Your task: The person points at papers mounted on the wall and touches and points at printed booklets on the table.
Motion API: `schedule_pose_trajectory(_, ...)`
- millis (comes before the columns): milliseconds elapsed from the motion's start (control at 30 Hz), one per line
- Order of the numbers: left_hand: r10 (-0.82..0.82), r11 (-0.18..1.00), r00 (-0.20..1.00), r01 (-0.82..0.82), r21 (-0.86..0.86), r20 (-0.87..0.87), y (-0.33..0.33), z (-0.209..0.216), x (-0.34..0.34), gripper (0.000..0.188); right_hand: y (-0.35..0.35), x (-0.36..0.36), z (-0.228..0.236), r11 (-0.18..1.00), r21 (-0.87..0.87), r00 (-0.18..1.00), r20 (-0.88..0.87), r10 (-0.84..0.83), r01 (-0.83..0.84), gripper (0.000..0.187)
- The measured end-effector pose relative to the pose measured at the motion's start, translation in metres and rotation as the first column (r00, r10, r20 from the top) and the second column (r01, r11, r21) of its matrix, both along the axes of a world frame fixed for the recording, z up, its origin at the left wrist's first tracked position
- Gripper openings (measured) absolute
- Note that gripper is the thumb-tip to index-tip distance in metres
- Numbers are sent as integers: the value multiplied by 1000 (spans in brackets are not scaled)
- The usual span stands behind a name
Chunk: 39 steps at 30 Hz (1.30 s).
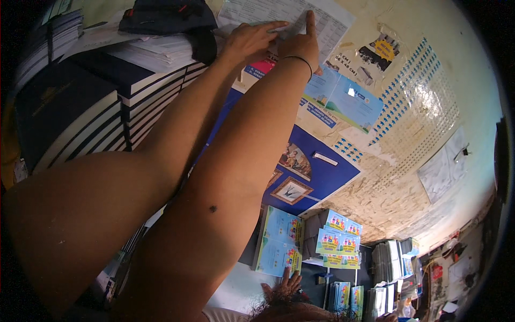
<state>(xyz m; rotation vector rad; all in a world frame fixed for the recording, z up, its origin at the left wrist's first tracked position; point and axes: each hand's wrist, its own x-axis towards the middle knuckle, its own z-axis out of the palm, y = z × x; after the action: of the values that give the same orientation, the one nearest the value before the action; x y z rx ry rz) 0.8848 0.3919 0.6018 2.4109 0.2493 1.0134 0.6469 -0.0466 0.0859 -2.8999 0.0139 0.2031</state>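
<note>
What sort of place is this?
Probably a printing or binding workshop: stacked thick dark-covered books, piles of matching colourful printed pieces, and a printed sheet up against the wall.

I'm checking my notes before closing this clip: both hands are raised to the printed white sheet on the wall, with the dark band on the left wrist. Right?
Not quite: the dark band is on the wrist of the right hand, not the left hand, as the head view shows. Both are raised to the printed white sheet on the wall.
</note>
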Motion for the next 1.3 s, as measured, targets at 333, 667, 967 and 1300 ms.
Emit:
schedule_pose_trajectory(333,-7,1000,1000,6,-21,-17,-1,-1,1,150,-4,1,-10,1000,0,1000,8,-4,4,141)
schedule_pose_trajectory(667,-33,999,999,33,-43,1,4,-2,15,151,-4,1,-9,999,-34,1000,2,-5,5,141)
schedule_pose_trajectory(967,-35,999,999,34,-33,-9,4,-1,13,151,-4,3,-12,998,-66,1000,5,-8,8,141)
schedule_pose_trajectory(1300,10,1000,1000,-10,-1,-19,1,-2,14,151,-3,1,-11,997,-73,1000,24,0,2,140)
